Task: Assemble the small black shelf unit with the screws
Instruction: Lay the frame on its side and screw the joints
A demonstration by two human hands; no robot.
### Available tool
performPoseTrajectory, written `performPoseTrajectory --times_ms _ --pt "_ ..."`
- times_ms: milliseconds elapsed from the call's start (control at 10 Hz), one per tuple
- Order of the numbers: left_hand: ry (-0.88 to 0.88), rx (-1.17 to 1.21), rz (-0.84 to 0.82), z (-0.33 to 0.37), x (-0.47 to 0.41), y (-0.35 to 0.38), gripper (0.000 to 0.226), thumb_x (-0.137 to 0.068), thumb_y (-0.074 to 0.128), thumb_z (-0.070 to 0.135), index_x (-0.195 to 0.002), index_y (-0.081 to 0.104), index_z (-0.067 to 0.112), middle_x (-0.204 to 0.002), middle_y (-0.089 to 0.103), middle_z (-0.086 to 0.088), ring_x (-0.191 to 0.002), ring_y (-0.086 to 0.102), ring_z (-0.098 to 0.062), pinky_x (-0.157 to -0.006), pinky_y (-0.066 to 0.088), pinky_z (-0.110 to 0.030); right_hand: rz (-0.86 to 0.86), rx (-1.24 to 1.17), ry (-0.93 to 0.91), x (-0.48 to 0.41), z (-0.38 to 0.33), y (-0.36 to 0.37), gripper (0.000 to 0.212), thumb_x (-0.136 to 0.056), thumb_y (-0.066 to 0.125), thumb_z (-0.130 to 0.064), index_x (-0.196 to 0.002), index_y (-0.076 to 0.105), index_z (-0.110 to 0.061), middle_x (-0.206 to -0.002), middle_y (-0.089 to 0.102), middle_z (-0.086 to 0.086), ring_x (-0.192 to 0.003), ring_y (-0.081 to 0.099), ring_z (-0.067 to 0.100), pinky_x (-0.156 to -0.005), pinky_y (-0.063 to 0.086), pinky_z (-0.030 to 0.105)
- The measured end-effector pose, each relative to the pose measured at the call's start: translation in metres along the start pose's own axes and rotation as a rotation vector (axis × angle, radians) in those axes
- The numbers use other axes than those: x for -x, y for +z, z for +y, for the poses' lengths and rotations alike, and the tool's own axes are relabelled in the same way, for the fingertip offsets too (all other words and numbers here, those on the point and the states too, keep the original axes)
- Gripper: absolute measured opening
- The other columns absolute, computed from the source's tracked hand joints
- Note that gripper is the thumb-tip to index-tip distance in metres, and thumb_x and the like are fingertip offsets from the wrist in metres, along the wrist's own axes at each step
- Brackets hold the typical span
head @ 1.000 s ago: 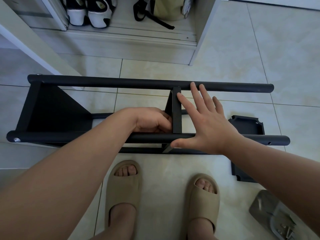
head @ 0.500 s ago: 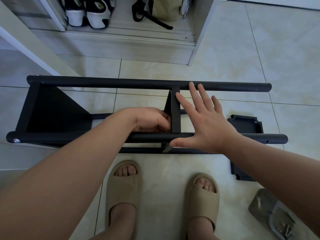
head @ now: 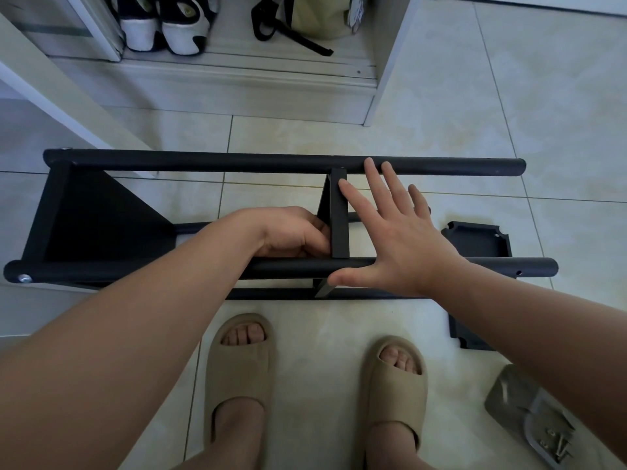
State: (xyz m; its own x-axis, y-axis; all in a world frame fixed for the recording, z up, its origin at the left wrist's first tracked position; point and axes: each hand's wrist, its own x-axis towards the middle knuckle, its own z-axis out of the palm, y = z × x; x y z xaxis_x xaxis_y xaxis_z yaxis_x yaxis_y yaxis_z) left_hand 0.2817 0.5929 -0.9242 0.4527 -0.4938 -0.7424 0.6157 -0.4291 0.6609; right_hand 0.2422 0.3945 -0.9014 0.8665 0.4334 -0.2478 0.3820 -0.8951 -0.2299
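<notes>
The black shelf unit (head: 101, 218) lies on its side on the tiled floor, its long poles running left to right. One shelf panel is fixed at the left end, with a silver screw (head: 24, 278) in the near pole's tip. A second panel (head: 339, 215) stands on edge between the poles near the middle. My left hand (head: 295, 234) reaches between the poles and grips that panel's left side with curled fingers. My right hand (head: 397, 235) lies flat with spread fingers against the panel's right side and across the near pole. A clear bag of screws (head: 539, 422) sits at the lower right.
A loose black shelf panel (head: 478, 244) lies on the floor at the right, partly under my right forearm. My feet in beige slides (head: 237, 374) stand just in front of the unit. A white cabinet with shoes (head: 163, 28) and a bag is behind it.
Almost nothing: both hands keep their hold on the middle panel, and the view has shifted only slightly.
</notes>
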Motion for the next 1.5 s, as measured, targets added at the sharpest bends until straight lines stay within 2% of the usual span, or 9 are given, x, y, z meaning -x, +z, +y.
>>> performPoseTrajectory --times_ms 300,600,800,900,1000,1200,1300,1400,1500 --pt "0.034 -0.029 0.004 0.0006 -0.0010 0.0001 0.036 -0.090 0.056 -0.009 -0.126 0.054 -0.015 -0.096 0.061 -0.020 -0.067 0.063 -0.017 -0.063 0.054 -0.022 0.001 0.007 -0.005 0.0001 0.0000 -0.0007 0.126 -0.058 0.027 -0.104 -0.159 -0.012 -0.038 -0.165 -0.030 0.000 -0.152 -0.029 0.023 -0.124 -0.003 0.059" --pt "0.037 -0.005 -0.006 -0.0013 -0.0023 -0.0011 0.041 -0.090 0.055 -0.009 -0.131 0.051 -0.014 -0.106 0.062 -0.025 -0.085 0.064 -0.026 -0.078 0.055 -0.030 0.002 0.014 -0.004 0.0002 -0.0003 -0.0008 0.126 -0.059 0.029 -0.103 -0.159 -0.011 -0.038 -0.166 -0.029 0.000 -0.152 -0.028 0.023 -0.124 0.000 0.060" --pt "0.030 -0.086 -0.033 -0.0035 -0.0033 -0.0033 0.014 -0.090 0.059 0.001 -0.097 0.071 0.003 -0.090 0.074 -0.013 -0.076 0.070 -0.018 -0.078 0.056 -0.030 0.006 0.013 -0.003 0.0006 -0.0006 -0.0006 0.127 -0.058 0.029 -0.103 -0.159 -0.011 -0.038 -0.166 -0.028 -0.001 -0.152 -0.028 0.023 -0.124 0.001 0.060" --pt "0.034 -0.079 -0.027 -0.0051 -0.0046 -0.0053 0.015 -0.089 0.059 0.000 -0.100 0.070 0.000 -0.094 0.072 -0.016 -0.080 0.069 -0.021 -0.082 0.055 -0.032 0.008 0.013 -0.002 0.0002 -0.0001 -0.0006 0.127 -0.058 0.029 -0.104 -0.159 -0.011 -0.039 -0.166 -0.029 0.000 -0.152 -0.028 0.023 -0.124 0.001 0.060" --pt "0.037 -0.060 -0.027 -0.0053 -0.0044 -0.0052 0.014 -0.088 0.058 -0.005 -0.099 0.066 -0.001 -0.082 0.068 -0.014 -0.071 0.066 -0.020 -0.070 0.055 -0.026 0.008 0.014 -0.002 0.0003 0.0000 -0.0005 0.127 -0.058 0.030 -0.103 -0.159 -0.011 -0.038 -0.166 -0.029 0.000 -0.152 -0.028 0.023 -0.124 0.001 0.060" --pt "0.048 -0.020 -0.031 -0.0031 -0.0015 -0.0037 0.024 -0.089 0.056 -0.010 -0.112 0.060 -0.004 -0.097 0.053 -0.023 -0.090 0.051 -0.032 -0.085 0.042 -0.039 0.010 0.011 -0.004 0.0006 -0.0004 -0.0013 0.127 -0.059 0.030 -0.103 -0.159 -0.010 -0.037 -0.166 -0.027 0.000 -0.153 -0.026 0.023 -0.124 0.001 0.060" --pt "0.044 -0.008 -0.041 -0.0032 -0.0001 -0.0031 0.036 -0.088 0.054 -0.012 -0.124 0.053 -0.016 -0.102 0.053 -0.024 -0.090 0.051 -0.032 -0.081 0.044 -0.034 0.009 0.016 -0.002 0.0006 -0.0005 -0.0013 0.127 -0.058 0.029 -0.103 -0.160 -0.010 -0.037 -0.166 -0.027 0.000 -0.153 -0.026 0.023 -0.124 0.002 0.060" --pt "0.062 -0.018 -0.036 -0.0024 -0.0001 -0.0039 0.037 -0.088 0.054 -0.011 -0.124 0.055 -0.014 -0.100 0.057 -0.020 -0.078 0.059 -0.020 -0.070 0.049 -0.024 0.009 0.018 -0.002 0.0005 -0.0001 -0.0008 0.127 -0.058 0.030 -0.103 -0.159 -0.010 -0.037 -0.166 -0.028 0.000 -0.153 -0.026 0.023 -0.124 0.002 0.060" --pt "0.047 -0.042 -0.022 -0.0039 -0.0033 -0.0047 0.030 -0.090 0.058 -0.004 -0.118 0.060 -0.014 -0.098 0.065 -0.019 -0.082 0.064 -0.022 -0.081 0.053 -0.031 0.007 0.015 -0.004 0.0004 -0.0002 -0.0008 0.127 -0.058 0.030 -0.103 -0.159 -0.011 -0.038 -0.166 -0.028 0.000 -0.153 -0.027 0.023 -0.124 0.001 0.060"
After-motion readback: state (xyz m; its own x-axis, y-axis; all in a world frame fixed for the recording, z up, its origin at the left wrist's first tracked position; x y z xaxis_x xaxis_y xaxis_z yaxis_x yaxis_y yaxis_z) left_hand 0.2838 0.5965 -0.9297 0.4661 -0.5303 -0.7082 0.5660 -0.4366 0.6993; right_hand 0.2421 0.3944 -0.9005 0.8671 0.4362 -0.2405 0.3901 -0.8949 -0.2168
